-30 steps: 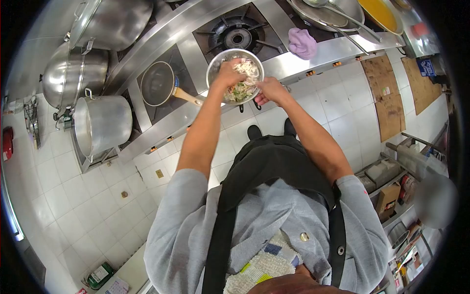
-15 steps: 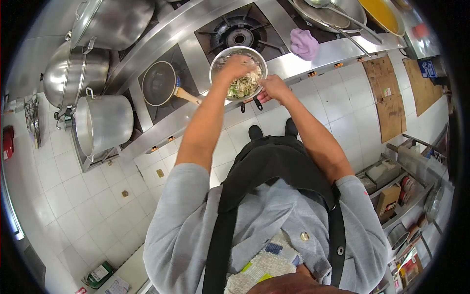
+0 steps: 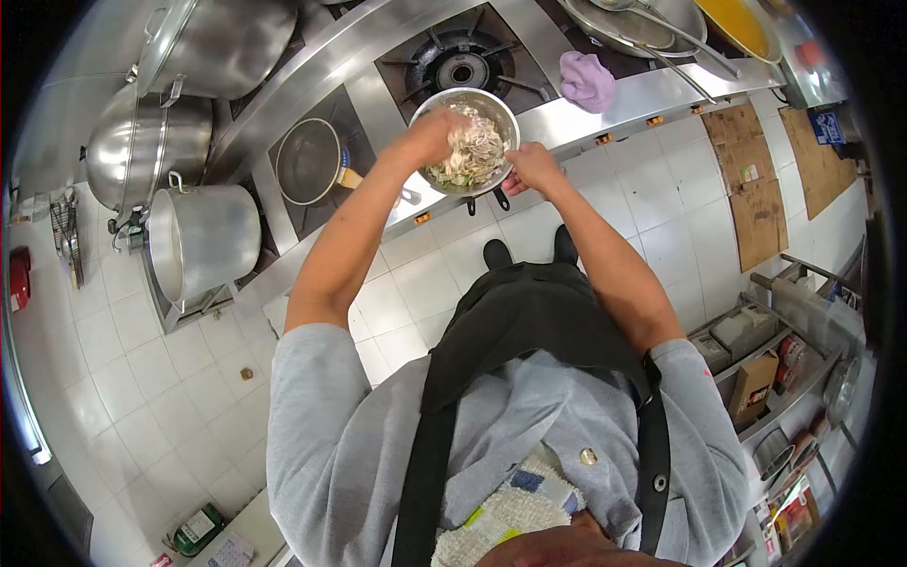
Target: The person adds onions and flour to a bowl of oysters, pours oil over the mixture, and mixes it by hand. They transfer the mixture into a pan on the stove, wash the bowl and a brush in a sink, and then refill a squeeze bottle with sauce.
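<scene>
A round metal bowl (image 3: 512, 123) of pale shredded food mixed with green pieces (image 3: 472, 156) is at the front edge of the stove, below a burner. My left hand (image 3: 430, 140) reaches over its left side, fingers down in the food and closed around some pale shreds; the fingertips are partly hidden. At the right rim, my right hand (image 3: 534, 170) grips the bowl, with the thumb on the rim and the fingers curled under. Two black handle-like ends (image 3: 501, 198) stick out below the bowl; what they belong to is hidden.
Left of the bowl, a frying pan (image 3: 308, 163) with a wooden handle stands on the stove. A burner grate (image 3: 463, 73) lies behind, and a crumpled lilac cloth (image 3: 587, 82) to the right. Large metal pots (image 3: 213, 236) stand at left; a wide pan (image 3: 633, 33) holds ladles.
My left hand has shifted left and slightly down within the bowl, its elbow swinging outward, and the food has been turned over. My right hand keeps its hold on the rim.
</scene>
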`<state>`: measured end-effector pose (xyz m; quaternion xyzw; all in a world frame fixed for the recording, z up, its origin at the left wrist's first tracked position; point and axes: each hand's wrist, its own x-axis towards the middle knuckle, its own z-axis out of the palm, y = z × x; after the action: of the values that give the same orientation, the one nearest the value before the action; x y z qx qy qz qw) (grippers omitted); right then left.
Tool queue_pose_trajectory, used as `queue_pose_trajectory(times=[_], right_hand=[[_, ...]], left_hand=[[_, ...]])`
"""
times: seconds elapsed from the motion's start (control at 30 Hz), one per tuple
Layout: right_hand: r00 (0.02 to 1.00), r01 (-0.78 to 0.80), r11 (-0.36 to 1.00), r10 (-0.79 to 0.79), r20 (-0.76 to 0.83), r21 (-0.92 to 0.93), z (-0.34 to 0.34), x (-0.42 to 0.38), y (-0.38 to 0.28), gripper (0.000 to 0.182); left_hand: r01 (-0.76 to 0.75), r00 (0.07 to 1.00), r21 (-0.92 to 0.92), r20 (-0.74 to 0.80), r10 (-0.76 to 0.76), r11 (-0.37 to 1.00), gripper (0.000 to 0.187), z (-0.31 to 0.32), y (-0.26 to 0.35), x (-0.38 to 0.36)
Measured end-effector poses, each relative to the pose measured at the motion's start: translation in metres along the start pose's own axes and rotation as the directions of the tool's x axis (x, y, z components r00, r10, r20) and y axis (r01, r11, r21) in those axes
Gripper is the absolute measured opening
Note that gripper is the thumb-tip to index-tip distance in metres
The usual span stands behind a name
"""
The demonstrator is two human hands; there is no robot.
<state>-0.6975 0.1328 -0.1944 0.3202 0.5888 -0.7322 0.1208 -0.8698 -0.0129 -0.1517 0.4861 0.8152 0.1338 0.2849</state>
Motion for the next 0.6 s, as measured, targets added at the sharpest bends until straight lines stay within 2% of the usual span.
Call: queue_pose_trajectory(times=[0.07,0.13,0.23,0.27,0.37,0.4,0.5,0.53,0.6], right_hand=[[1.000,0.013,1.000,-0.013,-0.005,-0.009,0.000,0.000,-0.006,0.031],[0.999,0.029,1.000,-0.029,-0.018,-0.011,0.003,-0.005,-0.007,0.032],[0.997,0.055,0.998,-0.056,0.046,0.015,0.005,-0.011,-0.006,0.031],[0.998,0.032,0.999,-0.033,0.046,0.013,0.007,-0.012,-0.004,0.031],[0.999,0.001,1.000,-0.002,0.032,0.013,0.004,-0.009,-0.007,0.030],[1.000,-0.005,1.000,0.005,0.030,0.024,0.003,-0.008,-0.006,0.029],[0.998,-0.015,0.999,0.013,0.054,0.039,0.001,-0.010,-0.002,0.029],[0.998,-0.010,0.999,0.008,0.067,0.038,0.001,-0.009,-0.004,0.029],[0.998,-0.022,1.000,0.021,0.063,0.022,0.001,-0.009,-0.004,0.028]], left_hand=[[-0.046,0.983,0.256,-0.158,0.089,0.965,0.059,0.040,0.001,-0.008],[-0.008,0.963,0.354,-0.248,0.103,0.935,0.065,0.062,0.023,-0.009],[0.214,0.953,0.073,-0.237,-0.191,0.974,0.065,0.061,0.013,0.010],[0.350,0.922,-0.001,-0.176,-0.345,0.937,0.061,0.039,0.029,0.010],[0.369,0.908,-0.067,-0.187,-0.375,0.927,0.062,0.031,0.010,0.019],[0.266,0.936,-0.048,-0.227,-0.270,0.963,0.057,0.023,0.016,0.011],[0.269,0.954,-0.384,-0.018,-0.299,0.883,0.054,-0.007,0.032,-0.006],[0.248,0.956,-0.485,-0.016,-0.292,0.838,0.052,-0.009,0.028,-0.009],[0.257,0.940,-0.463,-0.085,-0.332,0.848,0.050,-0.006,0.012,-0.007]])
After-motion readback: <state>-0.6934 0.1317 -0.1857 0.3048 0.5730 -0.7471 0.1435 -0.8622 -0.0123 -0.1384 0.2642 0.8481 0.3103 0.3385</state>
